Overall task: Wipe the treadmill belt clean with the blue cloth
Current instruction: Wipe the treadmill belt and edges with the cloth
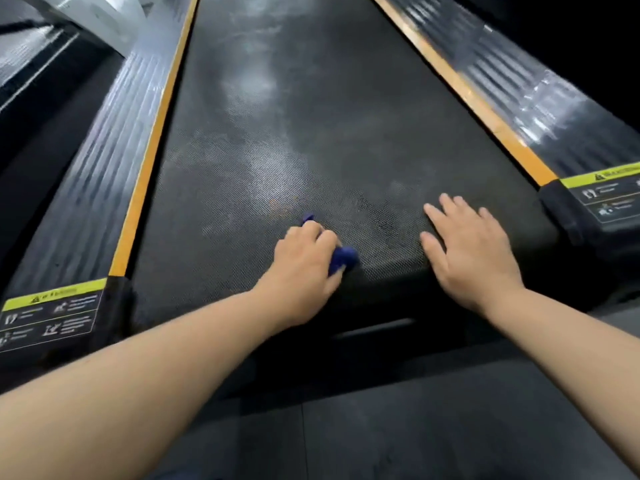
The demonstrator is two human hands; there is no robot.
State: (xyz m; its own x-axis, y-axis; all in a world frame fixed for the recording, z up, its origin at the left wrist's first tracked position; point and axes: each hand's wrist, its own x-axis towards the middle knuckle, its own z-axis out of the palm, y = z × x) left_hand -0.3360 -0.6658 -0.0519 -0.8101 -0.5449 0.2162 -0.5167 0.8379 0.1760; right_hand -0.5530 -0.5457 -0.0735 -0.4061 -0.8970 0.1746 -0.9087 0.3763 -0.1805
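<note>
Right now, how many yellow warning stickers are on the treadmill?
2. One warning sticker is at the near end of the left side rail; the other at the near end of the right side rail, partly cut off. More may be hidden.

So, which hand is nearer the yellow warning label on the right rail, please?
Right. The right hand lies flat on the belt just left of the label; the left hand, gripping the blue cloth, is farther left.
</note>
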